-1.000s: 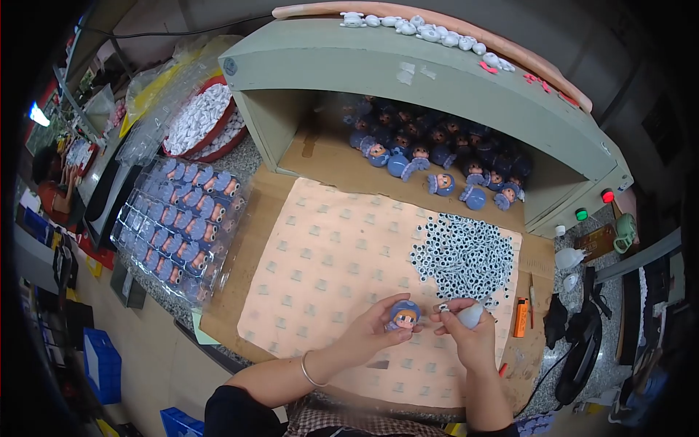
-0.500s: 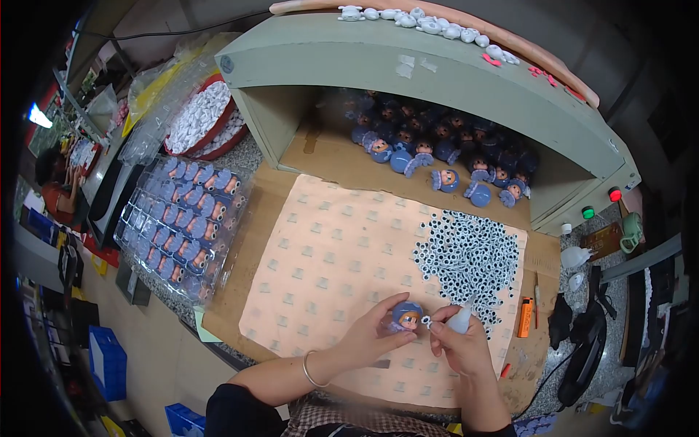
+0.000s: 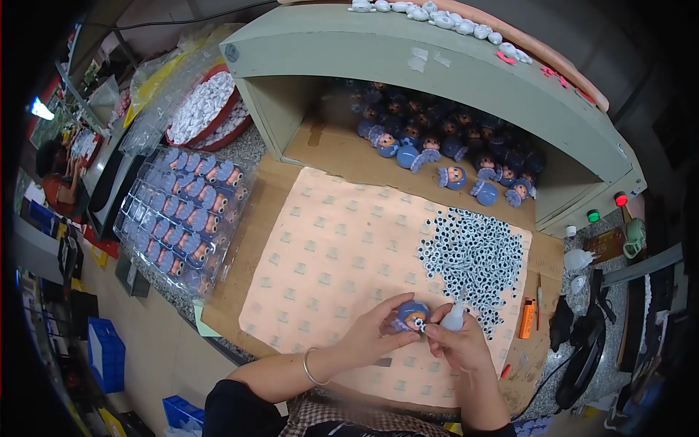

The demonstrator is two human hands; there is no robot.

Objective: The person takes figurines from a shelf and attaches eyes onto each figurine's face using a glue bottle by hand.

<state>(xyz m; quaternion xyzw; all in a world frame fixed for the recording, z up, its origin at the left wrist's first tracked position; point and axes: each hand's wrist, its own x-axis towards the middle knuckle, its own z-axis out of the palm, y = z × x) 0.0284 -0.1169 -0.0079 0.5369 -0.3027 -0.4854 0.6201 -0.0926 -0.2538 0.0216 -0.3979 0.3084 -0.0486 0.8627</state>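
Low in the head view, my left hand [image 3: 372, 328] is wrapped round a small blue-hooded doll head [image 3: 413, 312], its face turned to the right. My right hand [image 3: 459, 340] holds a small translucent bottle [image 3: 453, 318] against its fingers, nozzle upward. Between its thumb and finger is a small ring-shaped black and white piece [image 3: 420, 327], right at the doll's face. Beyond my right hand, a pile of similar black and white pieces [image 3: 477, 255] lies on the pink patterned cloth [image 3: 328, 240].
A green cabinet [image 3: 408, 54] holds many doll heads [image 3: 452, 177]. At left stand a clear tray of dolls [image 3: 182, 211] and red bowls of white pieces [image 3: 204, 109]. An orange lighter [image 3: 527, 318] lies at right. Another person [image 3: 57, 191] sits far left.
The doll has turned to face my right hand. My right hand has moved left, bringing the small piece to the doll's face. The camera view has shifted slightly.
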